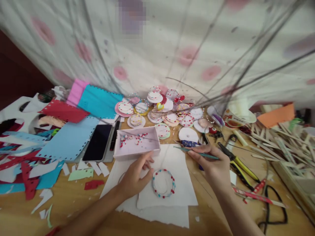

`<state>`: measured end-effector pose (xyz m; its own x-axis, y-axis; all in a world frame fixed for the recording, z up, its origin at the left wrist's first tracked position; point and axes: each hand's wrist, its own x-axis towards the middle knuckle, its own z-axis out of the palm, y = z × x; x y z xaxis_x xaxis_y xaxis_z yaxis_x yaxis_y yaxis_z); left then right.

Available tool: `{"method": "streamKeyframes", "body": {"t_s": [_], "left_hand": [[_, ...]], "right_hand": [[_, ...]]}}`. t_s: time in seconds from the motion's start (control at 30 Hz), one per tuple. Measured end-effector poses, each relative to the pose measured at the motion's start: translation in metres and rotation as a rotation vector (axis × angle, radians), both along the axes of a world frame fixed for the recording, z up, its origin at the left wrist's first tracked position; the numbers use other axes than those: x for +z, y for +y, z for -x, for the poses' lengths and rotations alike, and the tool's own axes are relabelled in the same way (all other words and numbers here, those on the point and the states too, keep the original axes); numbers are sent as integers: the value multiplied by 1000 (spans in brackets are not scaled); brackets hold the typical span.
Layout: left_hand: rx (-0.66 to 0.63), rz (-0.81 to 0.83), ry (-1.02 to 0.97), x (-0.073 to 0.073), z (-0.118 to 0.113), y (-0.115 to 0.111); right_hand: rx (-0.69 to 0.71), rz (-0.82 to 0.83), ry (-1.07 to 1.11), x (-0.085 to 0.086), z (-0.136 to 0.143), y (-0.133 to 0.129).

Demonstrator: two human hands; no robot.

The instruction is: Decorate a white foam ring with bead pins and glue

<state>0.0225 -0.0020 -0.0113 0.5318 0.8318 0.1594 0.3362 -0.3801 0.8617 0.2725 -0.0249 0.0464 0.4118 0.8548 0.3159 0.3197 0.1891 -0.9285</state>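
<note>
Teal tool (pixel 206 154) pinched in right fingers (pixel 200 152) — left fingers (pixel 147 167) loosely curled near 1 pink box (pixel 139 152).

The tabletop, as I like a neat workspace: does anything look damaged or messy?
The lower white sheet, beneath the one bearing the beaded ring, has a ragged bottom edge, as if torn. Loose paper scraps lie scattered on the left, looking like untidied offcuts.
</note>
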Motion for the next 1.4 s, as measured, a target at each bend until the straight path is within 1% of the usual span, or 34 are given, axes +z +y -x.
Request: {"method": "streamKeyframes", "body": {"t_s": [0.07, 0.13, 0.3, 0.4, 0.57, 0.67, 0.8, 0.93, 1.1, 1.23, 1.4], "left_hand": [[-39, -53, 56, 7, -3, -2], [-59, -67, 97, 13, -7, -5], [-141, 10, 107, 22, -18, -2], [-155, 41, 49, 24, -25, 5], [-26, 128, -88, 17, -37, 9], [5, 217, -153, 9, -39, 7], [42, 318, -246, 0, -37, 4], [42, 299, -295, -4, -36, 5], [57, 292, -285, -5, -37, 5], [59, 285, -280, -6, -37, 6], [38, 313, -300, -6, -37, 4]], "right_hand": [[-13, 11, 99, -9, -3, -7], [-5, 35, 194, -17, -2, -11], [2, 125, 407, -25, 10, -16], [27, 116, 443, -31, 10, -21], [101, 145, 422, -37, 7, -28], [127, 145, 401, -38, 12, -30], [135, 155, 247, -42, 19, -31], [147, 108, 74, -44, 22, -30], [160, 3, -58, -40, 24, -30], [182, -14, -43, -38, 26, -31], [109, 95, 113, -40, 25, -33]]}}
